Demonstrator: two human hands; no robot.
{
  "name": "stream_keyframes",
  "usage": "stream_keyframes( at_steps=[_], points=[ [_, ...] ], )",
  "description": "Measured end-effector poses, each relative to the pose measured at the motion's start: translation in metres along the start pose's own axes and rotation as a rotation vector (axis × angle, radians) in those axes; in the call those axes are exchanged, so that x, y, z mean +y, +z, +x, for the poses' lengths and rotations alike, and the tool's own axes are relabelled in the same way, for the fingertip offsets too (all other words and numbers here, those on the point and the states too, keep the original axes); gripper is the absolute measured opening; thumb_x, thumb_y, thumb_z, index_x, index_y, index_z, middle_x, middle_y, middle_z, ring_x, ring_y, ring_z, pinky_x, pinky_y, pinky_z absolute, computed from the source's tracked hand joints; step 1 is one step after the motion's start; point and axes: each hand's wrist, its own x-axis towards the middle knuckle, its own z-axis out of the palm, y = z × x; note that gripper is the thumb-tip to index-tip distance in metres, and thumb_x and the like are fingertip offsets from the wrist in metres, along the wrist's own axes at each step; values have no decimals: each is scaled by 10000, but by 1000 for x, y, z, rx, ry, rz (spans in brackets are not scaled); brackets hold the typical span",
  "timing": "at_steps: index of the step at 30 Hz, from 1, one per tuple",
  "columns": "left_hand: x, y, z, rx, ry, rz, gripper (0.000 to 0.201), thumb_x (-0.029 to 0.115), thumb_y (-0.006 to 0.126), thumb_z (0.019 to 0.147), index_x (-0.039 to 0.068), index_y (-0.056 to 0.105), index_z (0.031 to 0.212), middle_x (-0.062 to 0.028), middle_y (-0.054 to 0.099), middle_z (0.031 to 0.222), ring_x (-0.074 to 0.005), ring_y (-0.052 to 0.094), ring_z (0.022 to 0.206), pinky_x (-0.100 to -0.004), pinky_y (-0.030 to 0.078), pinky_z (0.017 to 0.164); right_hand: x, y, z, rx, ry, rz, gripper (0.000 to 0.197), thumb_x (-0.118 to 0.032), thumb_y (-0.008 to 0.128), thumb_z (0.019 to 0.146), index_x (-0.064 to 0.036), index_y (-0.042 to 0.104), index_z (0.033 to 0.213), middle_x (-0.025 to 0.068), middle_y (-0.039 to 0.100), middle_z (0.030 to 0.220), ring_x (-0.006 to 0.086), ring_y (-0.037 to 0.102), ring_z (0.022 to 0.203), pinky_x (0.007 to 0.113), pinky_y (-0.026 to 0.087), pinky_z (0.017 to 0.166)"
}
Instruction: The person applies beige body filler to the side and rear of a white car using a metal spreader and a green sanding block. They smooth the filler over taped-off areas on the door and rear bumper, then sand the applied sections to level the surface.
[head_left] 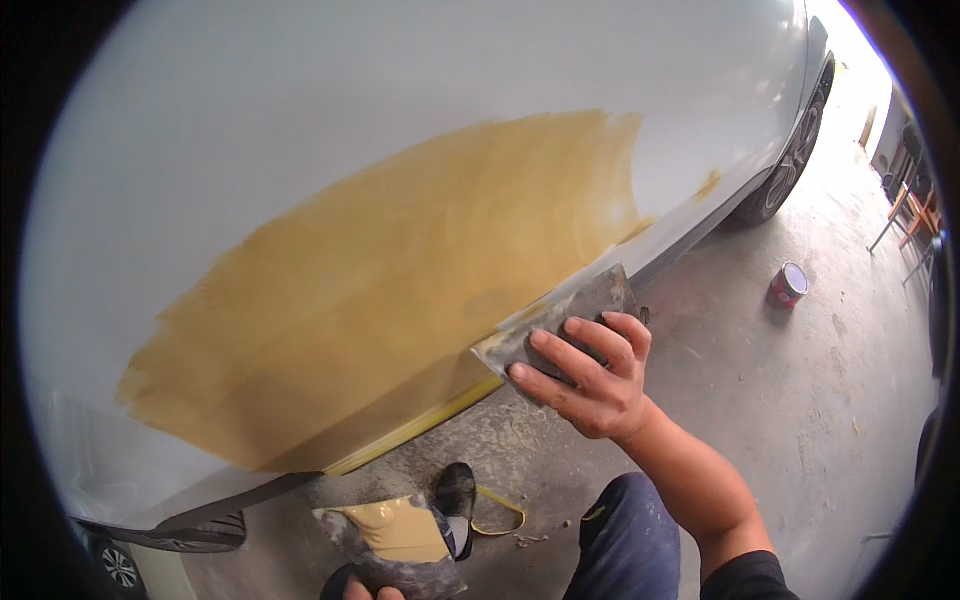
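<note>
Head view: at four o'clock, a grey putty spreader [602, 290] is gripped by the right hand [608, 395], fingers [601, 343] parted across its face, at the lower edge of the tan filler patch [400, 260] on the white car body [350, 90]. Near seven o'clock, a putty-loaded board [400, 577] is held by the left hand [372, 592]; how far its fingers are opened cannot be told.
</note>
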Motion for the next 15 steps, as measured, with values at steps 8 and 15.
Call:
stream_keyframes(
  at_steps=[8, 15],
  points=[
    [-23, -13, -1, -47, 277, 282, 226, 175, 571, 991, -35, 649, 1015, -106, 666, 839, -154, 587, 593, -301, 486, 501, 1, 9, -3, -61, 35, 45, 354, -221, 655, 842, -312, 757, 1168, -63, 640, 1277, 184, 574, 1098, 433, 394, 972],
    [-5, 7, -7, -65, -144, -136, 250, 195, 554, 1010, -31, 635, 1082, -61, 672, 902, -91, 564, 588, -235, 456, 489, 2, 12, -21, -146, -15, 46, 379, -232, 619, 870, -325, 733, 1219, -81, 635, 1285, 168, 576, 1120, 427, 388, 985]
  ],
)
